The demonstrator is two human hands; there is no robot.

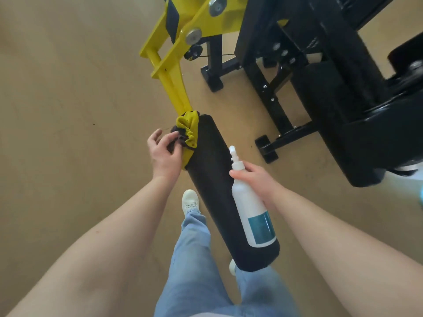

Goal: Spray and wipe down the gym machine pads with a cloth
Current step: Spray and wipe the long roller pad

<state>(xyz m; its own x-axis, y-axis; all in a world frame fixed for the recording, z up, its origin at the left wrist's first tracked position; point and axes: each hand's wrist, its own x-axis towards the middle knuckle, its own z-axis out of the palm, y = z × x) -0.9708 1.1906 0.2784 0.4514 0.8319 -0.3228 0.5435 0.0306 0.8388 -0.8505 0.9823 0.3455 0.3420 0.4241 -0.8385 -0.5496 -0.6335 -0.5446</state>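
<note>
The pad [212, 165] is a long black roller fixed at its far end to a yellow arm [169, 74] of the machine, its near end hanging free above the person's jeans [196, 259]. It looks firm but foam-soft under a smooth, vinyl-like skin, so a cloth should slide easily along it, and wet spray will likely make it slick. It is probably free to roll on its axle, so wiping may call for steadying it from the side rather than pushing across the top.

The cloth [187, 131] – yellow with a darker part – is bunched at the pad's far end, against its left side. It is light and limp; a gathered handful is the sensible hold. The left hand [163, 154] has it so: fingers curled into the dark folds, pinching them, thumb lifted clear, wrist straight, forearm reaching along the pad's left side.

The bottle [251, 216] is white plastic with a teal label, lying over the pad's right side with its nozzle towards the pad's far end. It is light, rigid and smooth – best held high, near the neck. The right hand [254, 179] grips it there, wrapped round the shoulder, thumb across the front.

Right of the pad and beyond it stands the black frame [320, 65]. A white shoe [190, 200] shows on the tan floor [68, 110] just left of the pad.
</note>
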